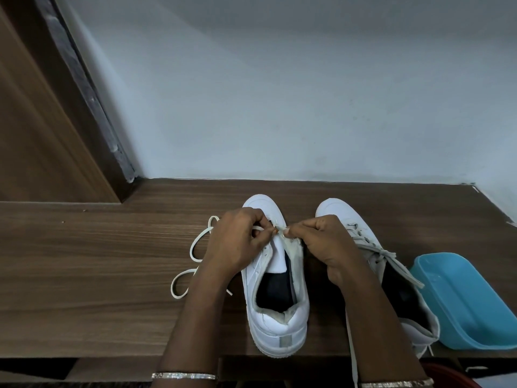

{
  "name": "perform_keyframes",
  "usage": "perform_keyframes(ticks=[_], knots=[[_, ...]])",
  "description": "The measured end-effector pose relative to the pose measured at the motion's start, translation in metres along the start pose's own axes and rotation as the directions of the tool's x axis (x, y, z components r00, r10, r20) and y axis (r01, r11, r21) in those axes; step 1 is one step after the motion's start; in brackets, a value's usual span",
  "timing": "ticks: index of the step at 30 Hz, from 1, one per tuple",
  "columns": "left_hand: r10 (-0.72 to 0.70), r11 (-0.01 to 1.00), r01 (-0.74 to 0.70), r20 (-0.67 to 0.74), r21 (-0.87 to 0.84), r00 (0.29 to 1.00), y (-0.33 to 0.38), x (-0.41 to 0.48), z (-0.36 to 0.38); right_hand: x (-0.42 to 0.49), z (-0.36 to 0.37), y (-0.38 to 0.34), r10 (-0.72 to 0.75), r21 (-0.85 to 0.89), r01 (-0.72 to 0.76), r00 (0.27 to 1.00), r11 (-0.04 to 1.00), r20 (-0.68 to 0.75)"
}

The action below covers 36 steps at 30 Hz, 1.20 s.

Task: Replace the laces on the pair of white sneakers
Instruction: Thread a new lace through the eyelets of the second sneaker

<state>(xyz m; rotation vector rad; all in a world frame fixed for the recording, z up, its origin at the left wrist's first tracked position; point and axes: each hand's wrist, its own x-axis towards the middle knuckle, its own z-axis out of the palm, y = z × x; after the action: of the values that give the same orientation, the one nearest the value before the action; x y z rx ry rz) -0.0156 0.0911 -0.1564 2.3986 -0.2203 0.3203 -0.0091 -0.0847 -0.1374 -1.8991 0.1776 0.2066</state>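
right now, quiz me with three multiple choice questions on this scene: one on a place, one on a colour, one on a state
1. Where do the loose loops of the white lace lie?
A. draped over a wrist
B. on the wooden table, left of the left sneaker
C. tucked inside a shoe

2. What colour is the plastic tub beside the right sneaker?
A. blue
B. yellow
C. black

3. What are the left hand and the right hand doing?
A. resting flat on the table
B. lifting the tub
C. pinching the lace over the left sneaker

Answers:
1 B, the loops lie on the wood next to that sneaker's outer side.
2 A, its walls are plainly blue.
3 C, the curled fingertips of both hands meet at the lace near the front eyelets.
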Motion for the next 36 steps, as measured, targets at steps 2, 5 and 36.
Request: perform_keyframes(ticks=[2, 5, 36], knots=[[0.022, 0.999, -0.022, 0.008, 0.042, 1.0, 0.002, -0.001, 0.0, 0.001, 0.001, 0.0, -0.005, 0.012, 0.005, 1.0, 1.0, -0.001], [0.055, 0.992, -0.054, -0.009, 0.117, 0.998, 0.007, -0.001, 0.002, 0.001, 0.0, 0.0, 0.033, 0.076, -0.034, 0.999, 0.997, 0.023], [-0.427, 0.866, 0.465, 0.214, -0.182, 0.879, -0.047, -0.017, -0.029, -0.004, -0.042, -0.019, -0.263, -0.008, 0.274, 0.915, 0.962, -0.307]])
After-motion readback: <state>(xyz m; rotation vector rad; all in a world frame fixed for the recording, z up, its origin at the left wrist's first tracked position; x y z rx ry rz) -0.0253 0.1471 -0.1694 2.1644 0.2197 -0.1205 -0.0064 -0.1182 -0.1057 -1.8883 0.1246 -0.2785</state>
